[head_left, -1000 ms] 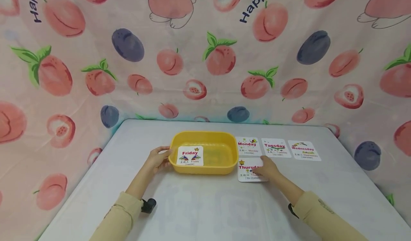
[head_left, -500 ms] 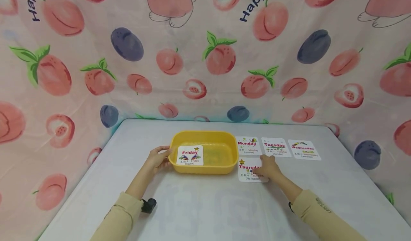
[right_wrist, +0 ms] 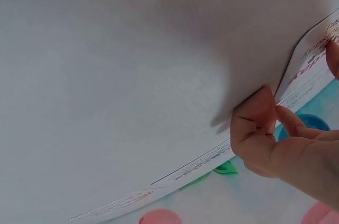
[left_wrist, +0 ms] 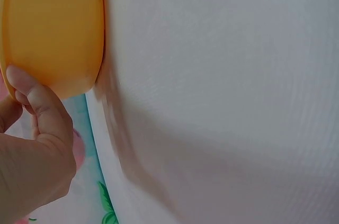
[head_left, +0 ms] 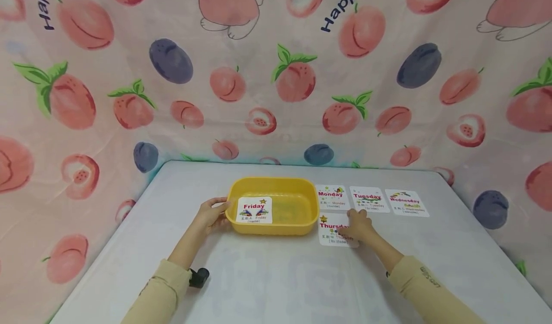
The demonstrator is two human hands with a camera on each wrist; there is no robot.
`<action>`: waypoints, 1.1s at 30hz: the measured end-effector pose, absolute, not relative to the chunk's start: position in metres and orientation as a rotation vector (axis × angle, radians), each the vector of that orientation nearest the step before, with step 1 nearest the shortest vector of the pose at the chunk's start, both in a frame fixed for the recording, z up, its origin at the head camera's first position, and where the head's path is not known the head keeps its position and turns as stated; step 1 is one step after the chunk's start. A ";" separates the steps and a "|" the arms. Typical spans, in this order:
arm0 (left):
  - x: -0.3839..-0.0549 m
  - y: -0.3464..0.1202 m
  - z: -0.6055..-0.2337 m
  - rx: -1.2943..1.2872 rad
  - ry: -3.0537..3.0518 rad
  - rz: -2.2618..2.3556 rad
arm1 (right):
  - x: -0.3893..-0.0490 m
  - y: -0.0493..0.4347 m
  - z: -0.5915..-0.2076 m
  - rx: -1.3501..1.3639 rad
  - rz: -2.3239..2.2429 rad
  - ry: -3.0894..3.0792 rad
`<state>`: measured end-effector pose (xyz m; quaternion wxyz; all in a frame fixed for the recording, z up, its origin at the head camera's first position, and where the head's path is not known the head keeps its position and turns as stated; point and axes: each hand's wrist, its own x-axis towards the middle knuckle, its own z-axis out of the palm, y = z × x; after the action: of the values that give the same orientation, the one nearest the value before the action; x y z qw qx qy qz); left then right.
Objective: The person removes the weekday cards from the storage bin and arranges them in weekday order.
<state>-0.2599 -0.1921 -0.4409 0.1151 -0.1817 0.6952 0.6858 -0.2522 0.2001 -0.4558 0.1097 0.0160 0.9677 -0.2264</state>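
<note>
My left hand (head_left: pixel 212 214) pinches the left rim of a yellow plastic basin (head_left: pixel 297 228); the left wrist view shows the thumb pressed on the outer wall of the basin (left_wrist: pixel 58 28). A white card printed Friday (head_left: pixel 254 210) leans inside it. Just right of the basin lies a Thursday card (head_left: pixel 332 240) on the table. My right hand (head_left: pixel 360 225) rests at that card's right edge and covers part of its print. In the right wrist view the right thumb (right_wrist: pixel 333 57) touches the card's face, and a bent finger (right_wrist: pixel 259 102) sits by its corner.
Behind the Thursday card runs a row of cards on the white table (head_left: pixel 258 276): Monday (head_left: pixel 331 197), Tuesday (head_left: pixel 369 199) and Wednesday (head_left: pixel 406 202). A fruit-patterned cloth (head_left: pixel 267 65) hangs along the table's far edge.
The right hand's fingers have spread slightly apart at the Thursday card. The left hand, basin and cards stay in place; the head view has shifted a little.
</note>
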 end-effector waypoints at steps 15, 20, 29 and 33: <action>-0.260 -0.193 -0.444 -0.515 2.033 2.018 | -0.257 0.211 -0.460 0.055 -0.818 2.718; -0.261 -0.193 -0.445 -0.515 2.040 2.016 | -0.258 0.217 -0.455 0.072 -0.970 2.621; -0.261 -0.193 -0.445 -0.490 2.029 2.047 | -0.260 0.233 -0.451 0.163 -1.177 2.445; -0.260 -0.192 -0.444 -0.494 2.027 2.039 | -0.260 0.241 -0.448 0.228 -1.379 2.287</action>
<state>-0.2600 -0.1922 -0.4442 0.1118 -0.1684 0.6905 0.6945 -0.2603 0.2410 -0.4478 0.2285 0.0829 0.8307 -0.5008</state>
